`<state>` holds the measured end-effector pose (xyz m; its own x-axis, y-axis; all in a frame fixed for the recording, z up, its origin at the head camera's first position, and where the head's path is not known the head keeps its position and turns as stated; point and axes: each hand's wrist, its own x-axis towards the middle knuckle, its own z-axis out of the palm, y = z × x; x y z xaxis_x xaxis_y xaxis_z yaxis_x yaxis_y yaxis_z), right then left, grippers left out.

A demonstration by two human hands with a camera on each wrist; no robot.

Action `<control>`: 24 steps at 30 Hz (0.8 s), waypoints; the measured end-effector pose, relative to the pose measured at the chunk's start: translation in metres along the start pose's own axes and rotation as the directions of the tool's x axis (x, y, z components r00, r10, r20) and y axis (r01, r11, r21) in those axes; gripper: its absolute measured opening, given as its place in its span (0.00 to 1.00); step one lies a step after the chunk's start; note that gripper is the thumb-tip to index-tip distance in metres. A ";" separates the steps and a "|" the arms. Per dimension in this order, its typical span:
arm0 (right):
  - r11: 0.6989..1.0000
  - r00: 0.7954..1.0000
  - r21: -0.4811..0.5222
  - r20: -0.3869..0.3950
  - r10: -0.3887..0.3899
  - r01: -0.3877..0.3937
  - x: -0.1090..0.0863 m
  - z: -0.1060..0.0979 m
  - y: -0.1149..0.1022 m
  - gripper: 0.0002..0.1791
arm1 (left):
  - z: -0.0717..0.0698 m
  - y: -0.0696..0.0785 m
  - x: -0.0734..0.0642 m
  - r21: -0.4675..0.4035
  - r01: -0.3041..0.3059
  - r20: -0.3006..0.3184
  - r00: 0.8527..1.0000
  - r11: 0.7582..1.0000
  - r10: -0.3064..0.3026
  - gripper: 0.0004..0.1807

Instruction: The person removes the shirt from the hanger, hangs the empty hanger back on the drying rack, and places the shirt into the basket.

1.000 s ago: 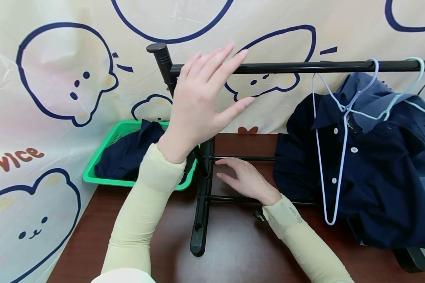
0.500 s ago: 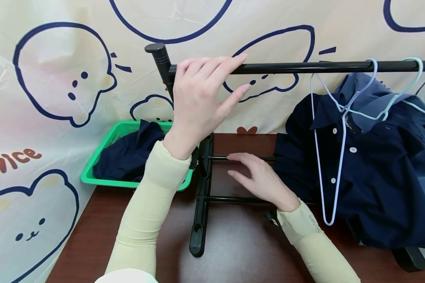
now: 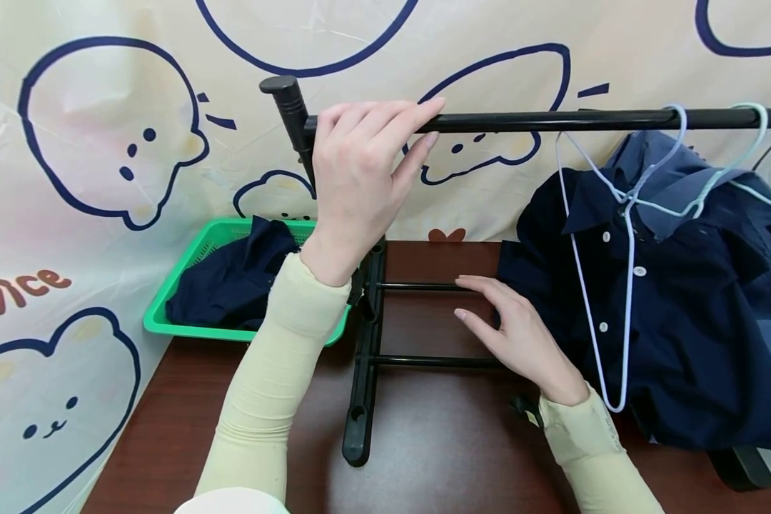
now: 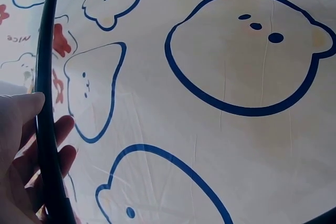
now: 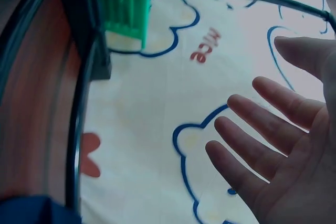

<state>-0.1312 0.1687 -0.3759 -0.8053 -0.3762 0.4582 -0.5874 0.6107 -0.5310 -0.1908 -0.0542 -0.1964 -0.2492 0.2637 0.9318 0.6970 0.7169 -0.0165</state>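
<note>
My left hand (image 3: 363,168) grips the black top rail (image 3: 527,123) of a garment rack near its left end. In the left wrist view the thumb (image 4: 32,104) lies on one side of the rail and the fingers curl round the other. My right hand (image 3: 523,339) holds nothing and hovers with loose fingers over the rack's lower bars, left of a dark navy shirt (image 3: 694,343). The right wrist view shows its fingers (image 5: 257,145) spread. A lavender hanger (image 3: 625,285) hangs from the rail in front of the shirt.
A green basket (image 3: 157,314) with dark cloth (image 3: 228,285) stands left of the rack's black foot (image 3: 358,428). Pale green hangers (image 3: 722,175) and a blue-grey garment (image 3: 658,164) are at the right. Brown tabletop (image 3: 437,435) lies below; a patterned sheet (image 3: 488,43) hangs behind.
My left hand has come down from above the rail and taken hold of it. The right hand has moved right, towards the shirt, and the lavender hanger has swung slightly.
</note>
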 end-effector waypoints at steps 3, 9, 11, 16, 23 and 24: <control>0.999 0.999 -0.002 -0.002 0.043 -0.043 -0.009 -0.002 0.011 0.26 | 0.000 0.000 0.000 -0.006 0.004 0.003 1.000 1.000 -0.004 0.16; 0.992 0.992 -0.023 -0.033 0.123 -0.124 -0.032 -0.009 0.033 0.25 | 0.000 0.001 0.001 -0.012 0.009 0.008 1.000 1.000 -0.008 0.16; 0.988 0.988 -0.031 -0.055 0.146 -0.148 -0.039 -0.012 0.041 0.24 | 0.000 0.001 0.000 -0.009 0.011 0.005 1.000 1.000 -0.011 0.15; 0.973 0.969 -0.050 -0.113 0.219 -0.225 -0.055 -0.023 0.056 0.23 | -0.001 0.000 0.000 -0.013 0.014 0.007 1.000 1.000 -0.014 0.15; 0.964 0.950 0.032 -0.161 0.267 -0.265 -0.073 -0.051 0.066 0.22 | 0.000 0.000 0.000 -0.018 0.018 0.010 1.000 1.000 -0.018 0.16; 0.966 0.949 0.031 -0.180 0.260 -0.258 -0.075 -0.056 0.067 0.22 | 0.000 0.000 -0.001 -0.016 0.017 0.009 1.000 1.000 -0.017 0.16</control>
<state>-0.1058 0.2769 -0.4058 -0.9021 -0.0730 0.4253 -0.3617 0.6653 -0.6531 -0.1902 -0.0543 -0.1969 -0.2670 0.2570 0.9288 0.7030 0.7112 0.0053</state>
